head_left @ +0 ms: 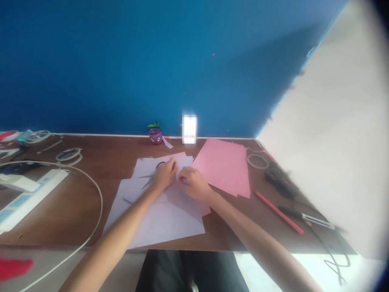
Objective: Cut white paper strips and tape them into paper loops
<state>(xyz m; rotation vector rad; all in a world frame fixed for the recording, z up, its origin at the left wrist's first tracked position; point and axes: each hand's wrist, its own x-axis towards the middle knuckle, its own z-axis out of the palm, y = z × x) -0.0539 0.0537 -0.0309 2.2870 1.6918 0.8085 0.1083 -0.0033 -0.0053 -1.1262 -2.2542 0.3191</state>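
My left hand (pixel 165 174) rests on a spread of white paper sheets (pixel 164 219) on the brown desk (pixel 100 190), its fingers curled and pressed on the top sheet. Scissors (pixel 152 175) lie just under and left of it. My right hand (pixel 193 183) is close beside it, fingers pinched on the paper's edge. A pink sheet (pixel 206 209) peeks from under the white ones by my right wrist.
A stack of pink paper (pixel 225 166) lies to the right. Beyond it are a tape ring (pixel 257 161), a glue gun (pixel 278 178), a red pencil (pixel 278 213) and a cutter (pixel 306 217). A power strip (pixel 28 196), cable and tape rolls (pixel 69 155) sit left. A purple pot (pixel 155 134) stands by the blue wall.
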